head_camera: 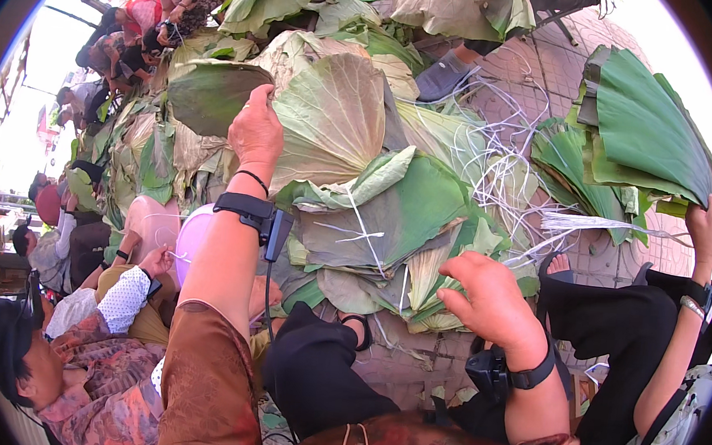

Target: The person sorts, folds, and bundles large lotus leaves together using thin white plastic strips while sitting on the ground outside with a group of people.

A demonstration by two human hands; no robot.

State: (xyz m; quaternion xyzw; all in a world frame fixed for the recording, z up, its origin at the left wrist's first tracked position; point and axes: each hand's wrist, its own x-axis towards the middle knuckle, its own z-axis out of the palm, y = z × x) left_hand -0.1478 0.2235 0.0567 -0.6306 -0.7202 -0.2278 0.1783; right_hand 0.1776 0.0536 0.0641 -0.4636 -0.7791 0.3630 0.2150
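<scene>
My left hand [256, 130] is stretched out ahead, its fingers pinching the edge of a dark green lotus leaf [215, 98]. Just to its right stands a large, pale, veined lotus leaf [336, 120], browned in places. My right hand [491, 296] hovers over the near right side of the pile, fingers curled and apart from the thumb, with nothing visible in it. Between my hands lies a folded bundle of lotus leaves [387, 219], with a white plastic string [363, 230] crossing over it. Smaller folded leaves [427, 275] lie by my right fingertips.
Loose white strings [506, 153] tangle over the leaves and paving [598, 254]. At right, a co-worker's hand [703, 231] holds a stack of green leaves [651, 133]. On the left, another person's hand [157, 261] handles string beside pink plastic stools [154, 225]. More people sit along the pile.
</scene>
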